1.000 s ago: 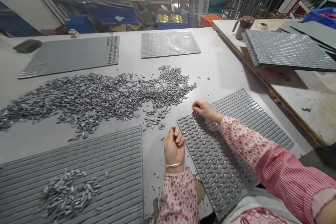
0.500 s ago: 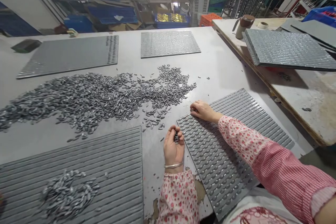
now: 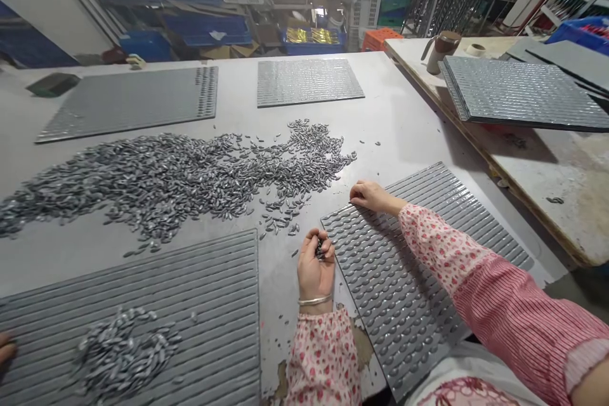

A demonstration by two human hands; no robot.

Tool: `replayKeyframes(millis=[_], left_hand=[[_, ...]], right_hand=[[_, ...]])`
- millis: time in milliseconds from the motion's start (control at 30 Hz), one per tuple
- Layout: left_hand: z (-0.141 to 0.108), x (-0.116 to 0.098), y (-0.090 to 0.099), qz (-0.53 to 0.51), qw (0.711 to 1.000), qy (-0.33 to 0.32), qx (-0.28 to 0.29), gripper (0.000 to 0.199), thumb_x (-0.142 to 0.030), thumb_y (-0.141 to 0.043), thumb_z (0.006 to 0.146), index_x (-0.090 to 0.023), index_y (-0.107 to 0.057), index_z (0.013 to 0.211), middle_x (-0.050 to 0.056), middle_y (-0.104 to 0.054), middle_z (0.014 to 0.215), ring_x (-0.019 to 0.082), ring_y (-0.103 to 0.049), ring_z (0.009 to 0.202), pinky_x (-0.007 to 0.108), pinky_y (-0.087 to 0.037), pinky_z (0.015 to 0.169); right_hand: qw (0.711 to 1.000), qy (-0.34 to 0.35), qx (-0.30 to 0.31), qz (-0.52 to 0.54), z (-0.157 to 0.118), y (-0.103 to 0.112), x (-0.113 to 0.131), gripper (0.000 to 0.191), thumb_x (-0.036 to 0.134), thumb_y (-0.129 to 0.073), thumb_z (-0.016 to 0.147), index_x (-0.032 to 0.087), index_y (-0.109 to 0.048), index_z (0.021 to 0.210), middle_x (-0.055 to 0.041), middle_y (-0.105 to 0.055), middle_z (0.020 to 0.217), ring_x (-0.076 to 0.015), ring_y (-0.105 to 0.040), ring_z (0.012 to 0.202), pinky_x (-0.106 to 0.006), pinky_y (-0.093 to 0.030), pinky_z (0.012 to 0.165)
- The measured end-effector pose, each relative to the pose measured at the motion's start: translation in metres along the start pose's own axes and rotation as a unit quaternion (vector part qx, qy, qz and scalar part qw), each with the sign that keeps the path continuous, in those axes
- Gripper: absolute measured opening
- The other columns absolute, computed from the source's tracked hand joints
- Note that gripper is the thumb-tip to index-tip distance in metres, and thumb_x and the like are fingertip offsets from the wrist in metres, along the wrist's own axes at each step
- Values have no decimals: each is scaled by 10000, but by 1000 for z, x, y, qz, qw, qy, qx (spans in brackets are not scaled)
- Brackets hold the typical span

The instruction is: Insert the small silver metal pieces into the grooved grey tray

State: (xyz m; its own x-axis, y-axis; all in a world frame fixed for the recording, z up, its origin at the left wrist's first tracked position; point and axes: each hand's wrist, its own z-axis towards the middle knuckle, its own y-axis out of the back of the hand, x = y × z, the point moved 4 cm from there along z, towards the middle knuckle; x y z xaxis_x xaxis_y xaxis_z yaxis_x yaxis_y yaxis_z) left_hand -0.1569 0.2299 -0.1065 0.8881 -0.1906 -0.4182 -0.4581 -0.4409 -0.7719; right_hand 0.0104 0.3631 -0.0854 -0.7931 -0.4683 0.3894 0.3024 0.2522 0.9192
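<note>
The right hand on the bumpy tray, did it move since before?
Yes. The right hand slid a little farther along the ridged tray's top edge, away from the left hand.

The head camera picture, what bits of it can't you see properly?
- Small grey oval pieces in the left hand: head view, curled fingers hide their number.
- Right hand on the grey ridged tray: its fingertips face away, so any piece under them is hidden.
- Another person's hand: cut off by the left edge.
- Brown-lidded jug on the far bench: too small for detail.
</note>
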Motion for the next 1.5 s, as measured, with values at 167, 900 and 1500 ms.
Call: replayKeyframes(millis=[167,900,1500], left_hand=[[-1,-1,-1,-7,1000,1,-6,109,-94,-498,819,-142,-596,814,21,-538,732,39,-429,509,128,-351,435],[-2,-1,-3,-46,999,12,-23,168,-66,-438,845,-133,-585,799,21,-512,727,39,-420,513,128,-346,434],[-2,-2,-3,-39,999,2,-26,178,-63,-429,850,-133,-584,797,18,-509,725,31,-417,514,118,-345,432]], right_hand=[[999,-24,7,-29,8,-1,1,103,225,-571,851,157,-648,853,-56,-598,857,-157,-530,830,-237,-377,720],[997,53,41,23,1,-1,39,117,161,-550,838,140,-664,855,-47,-653,822,-142,-555,790,-224,-370,719],[999,-47,-12,19,-4,-19,37,202,383,-693,743,185,-658,753,-9,-616,767,-137,-487,749,-242,-332,708]])
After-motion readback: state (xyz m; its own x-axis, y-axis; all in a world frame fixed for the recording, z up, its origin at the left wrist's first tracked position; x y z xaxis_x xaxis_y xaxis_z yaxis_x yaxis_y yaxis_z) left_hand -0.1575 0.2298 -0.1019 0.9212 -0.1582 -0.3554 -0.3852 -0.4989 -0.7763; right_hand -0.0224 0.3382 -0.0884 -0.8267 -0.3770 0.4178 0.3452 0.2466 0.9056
